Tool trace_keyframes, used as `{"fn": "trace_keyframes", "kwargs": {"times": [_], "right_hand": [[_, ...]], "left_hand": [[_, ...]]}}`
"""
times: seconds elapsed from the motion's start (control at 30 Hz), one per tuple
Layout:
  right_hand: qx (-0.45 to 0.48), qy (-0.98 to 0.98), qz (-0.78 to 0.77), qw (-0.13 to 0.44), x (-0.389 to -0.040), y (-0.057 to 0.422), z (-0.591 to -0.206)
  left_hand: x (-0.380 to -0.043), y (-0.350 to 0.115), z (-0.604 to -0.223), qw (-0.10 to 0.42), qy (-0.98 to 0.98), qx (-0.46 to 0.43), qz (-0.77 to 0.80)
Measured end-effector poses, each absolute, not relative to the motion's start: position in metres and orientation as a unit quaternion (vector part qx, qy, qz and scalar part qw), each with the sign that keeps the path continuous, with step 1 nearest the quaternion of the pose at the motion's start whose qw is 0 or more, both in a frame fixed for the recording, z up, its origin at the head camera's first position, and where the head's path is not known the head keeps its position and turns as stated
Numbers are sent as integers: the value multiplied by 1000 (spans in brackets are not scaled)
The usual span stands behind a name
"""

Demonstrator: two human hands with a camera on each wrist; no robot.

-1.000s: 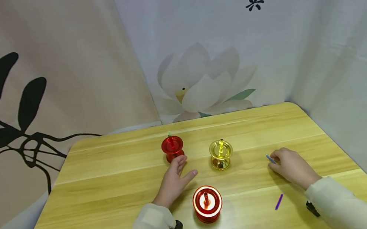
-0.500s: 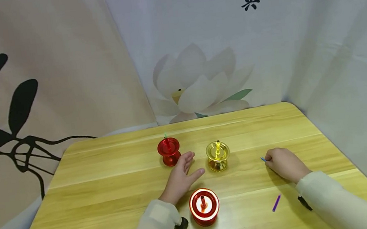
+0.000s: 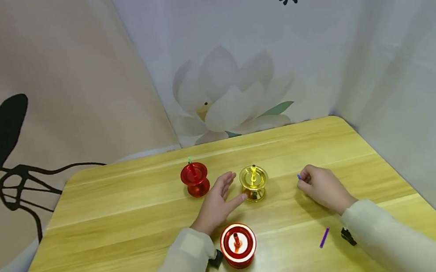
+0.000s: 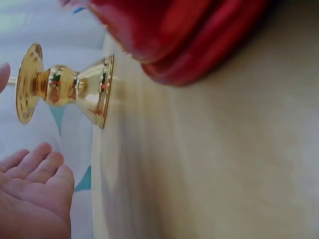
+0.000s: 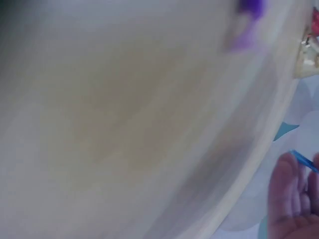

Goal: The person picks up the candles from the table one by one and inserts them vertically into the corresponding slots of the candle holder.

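Note:
My right hand (image 3: 323, 187) pinches a thin blue stick (image 5: 305, 162) between thumb and fingers, above the right part of the table. Facing it, my left hand (image 3: 219, 204) is held with fingers extended and thumb apart, its fingertips close to the left side of a shiny gold candle holder (image 3: 254, 183). That holder stands upright, a short post rising from its dish. Behind and left of the left hand is a red candle holder (image 3: 195, 178) with a pale green tip (image 3: 189, 160) on top. Another red candle holder (image 3: 238, 249) stands in front, near the left wrist.
A purple stick (image 3: 324, 237) lies on the wooden table (image 3: 113, 235), in front of the right hand and beside its sleeve. Printed cloth (image 3: 150, 94) hangs behind the table's far edge. A black wrist device (image 3: 216, 259) sits under the left cuff.
My right hand has moved left toward the gold candle holder with the blue stick. My left hand has moved right, from the back red candle holder to beside the gold one. The view has shifted slightly.

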State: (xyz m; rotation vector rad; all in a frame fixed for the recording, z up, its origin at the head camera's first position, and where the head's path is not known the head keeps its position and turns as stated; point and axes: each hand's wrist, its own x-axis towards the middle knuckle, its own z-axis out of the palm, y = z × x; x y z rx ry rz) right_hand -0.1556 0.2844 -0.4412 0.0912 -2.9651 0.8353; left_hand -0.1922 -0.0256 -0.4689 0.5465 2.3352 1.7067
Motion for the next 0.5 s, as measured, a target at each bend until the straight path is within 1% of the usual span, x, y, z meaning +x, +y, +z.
{"fn": "trace_keyframes", "kwargs": {"times": [0.17, 0.33, 0.5], "right_hand": [[27, -948, 313, 55, -159, 270, -431], [41, -930, 356, 75, -164, 251, -425], [57, -912, 389, 118, -168, 237, -419]], "left_hand": [[-199, -14, -462, 92, 789, 212, 570], [-201, -10, -457, 98, 793, 213, 562], [-205, -3, -454, 108, 802, 219, 546]]}}
